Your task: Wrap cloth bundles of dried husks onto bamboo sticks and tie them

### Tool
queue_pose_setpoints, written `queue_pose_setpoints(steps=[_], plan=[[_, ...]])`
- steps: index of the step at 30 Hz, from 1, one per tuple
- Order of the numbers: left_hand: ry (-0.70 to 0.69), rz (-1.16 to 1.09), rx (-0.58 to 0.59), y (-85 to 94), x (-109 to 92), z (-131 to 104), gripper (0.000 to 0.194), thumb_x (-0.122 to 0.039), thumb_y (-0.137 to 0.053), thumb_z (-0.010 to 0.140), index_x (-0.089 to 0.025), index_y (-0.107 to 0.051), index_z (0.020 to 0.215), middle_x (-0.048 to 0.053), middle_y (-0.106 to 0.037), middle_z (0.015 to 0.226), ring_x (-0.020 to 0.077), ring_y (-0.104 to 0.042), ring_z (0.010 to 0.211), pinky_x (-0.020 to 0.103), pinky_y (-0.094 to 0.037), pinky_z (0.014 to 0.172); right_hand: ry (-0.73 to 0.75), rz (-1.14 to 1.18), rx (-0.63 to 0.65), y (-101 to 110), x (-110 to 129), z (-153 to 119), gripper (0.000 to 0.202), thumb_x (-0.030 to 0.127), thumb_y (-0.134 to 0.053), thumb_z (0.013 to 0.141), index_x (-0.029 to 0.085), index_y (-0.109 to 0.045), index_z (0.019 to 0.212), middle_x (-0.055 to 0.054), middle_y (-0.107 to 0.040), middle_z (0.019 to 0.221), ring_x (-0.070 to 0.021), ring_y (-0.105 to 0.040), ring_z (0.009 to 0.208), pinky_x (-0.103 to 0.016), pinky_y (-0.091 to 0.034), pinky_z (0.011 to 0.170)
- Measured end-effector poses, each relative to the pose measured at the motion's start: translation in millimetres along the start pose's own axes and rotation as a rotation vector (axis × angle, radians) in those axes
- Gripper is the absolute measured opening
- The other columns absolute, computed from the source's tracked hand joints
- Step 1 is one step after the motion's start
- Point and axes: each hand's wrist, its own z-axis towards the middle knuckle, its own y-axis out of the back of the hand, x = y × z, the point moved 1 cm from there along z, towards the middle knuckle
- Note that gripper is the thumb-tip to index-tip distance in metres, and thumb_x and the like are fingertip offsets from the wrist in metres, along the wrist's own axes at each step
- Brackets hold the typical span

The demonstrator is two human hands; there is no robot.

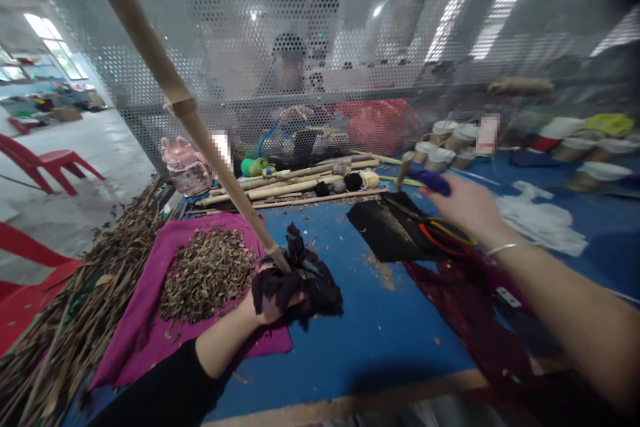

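My left hand [277,300] is closed round a dark, ragged cloth [317,280] and the lower end of a long bamboo pole [185,110]. The pole leans up to the upper left, its foot in the cloth. My right hand [467,203], a bangle on its wrist, reaches over the right side of the table, closed on a dark purple bundle [434,180], blurred. A short wooden piece [403,172] shows at the bundle's left end; whether they are joined I cannot tell. Below that hand, red-and-yellow-handled scissors [447,235] lie by a black cloth [383,223].
Dried plant bits [210,273] lie on a magenta cloth [120,340] at left, beside dry stalks [65,320]. Sticks [300,187] and yarn balls line the back, before a perforated metal screen [225,47]. Lidded cups [440,157] stand at right; a person [290,70] is behind the screen.
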Motion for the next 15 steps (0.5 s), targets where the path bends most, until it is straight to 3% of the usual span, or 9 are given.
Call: queue_pose_setpoints(steps=[3, 6, 9, 11, 13, 15], plan=[[-0.052, 0.053, -0.069, 0.0, 0.0, -0.4, 0.037, -0.038, -0.043, 0.089, -0.019, -0.072, 0.076, 0.007, -0.073, 0.071, 0.0223, -0.066, 0.058, 0.034, -0.055, 0.056, 0.153, -0.363, 0.089, -22.9, 9.0, -28.1, 0.034, 0.025, -0.056, 0.082, 0.017, -0.063, 0.114, -0.014, -0.067, 0.097, -0.0253, -0.059, 0.079, -0.031, -0.032, 0.063], [-0.096, 0.087, -0.138, -0.9, 0.2, -1.6, 0.04, -0.038, -0.041, 0.09, -0.02, -0.07, 0.069, 0.005, -0.071, 0.062, 0.0223, -0.067, 0.057, 0.032, -0.054, 0.052, 0.291, -0.423, 0.12, -39.2, 20.1, -56.0, 0.035, 0.015, -0.055, 0.077, 0.016, -0.064, 0.111, -0.011, -0.066, 0.091, -0.0274, -0.061, 0.087, -0.034, -0.038, 0.071], [-0.089, 0.064, -0.149, -1.6, 0.1, -1.7, 0.038, -0.035, -0.042, 0.089, -0.02, -0.069, 0.066, 0.003, -0.071, 0.061, 0.0207, -0.067, 0.058, 0.031, -0.055, 0.055, 0.264, -0.106, 0.162, -41.2, 35.9, -77.9, 0.032, 0.017, -0.053, 0.079, 0.014, -0.064, 0.109, -0.011, -0.067, 0.097, -0.0262, -0.062, 0.091, -0.036, -0.044, 0.078], [-0.076, 0.04, -0.145, -1.0, -0.6, -0.7, 0.036, -0.034, -0.044, 0.088, -0.02, -0.069, 0.067, 0.004, -0.072, 0.064, 0.0208, -0.067, 0.061, 0.031, -0.056, 0.061, 0.164, 0.224, 0.209, -34.9, 51.4, -89.7, 0.03, 0.03, -0.053, 0.083, 0.014, -0.064, 0.107, -0.01, -0.069, 0.099, -0.0249, -0.063, 0.09, -0.036, -0.048, 0.081], [-0.065, 0.025, -0.154, 1.2, -1.8, 0.9, 0.035, -0.034, -0.043, 0.089, -0.02, -0.071, 0.072, 0.005, -0.073, 0.069, 0.0208, -0.068, 0.064, 0.032, -0.057, 0.066, 0.101, 0.523, 0.331, -25.4, 70.8, -101.5, 0.038, 0.044, -0.054, 0.085, 0.016, -0.064, 0.107, -0.009, -0.07, 0.1, -0.0247, -0.064, 0.093, -0.037, -0.05, 0.085], [-0.08, 0.026, -0.171, 5.0, -3.5, 2.7, 0.039, -0.036, -0.04, 0.09, -0.019, -0.071, 0.074, 0.005, -0.072, 0.068, 0.0202, -0.067, 0.064, 0.031, -0.057, 0.066, 0.109, 0.719, 0.496, -15.0, 91.0, -114.0, 0.042, 0.048, -0.055, 0.084, 0.017, -0.064, 0.11, -0.008, -0.07, 0.102, -0.0246, -0.063, 0.097, -0.038, -0.05, 0.088]])
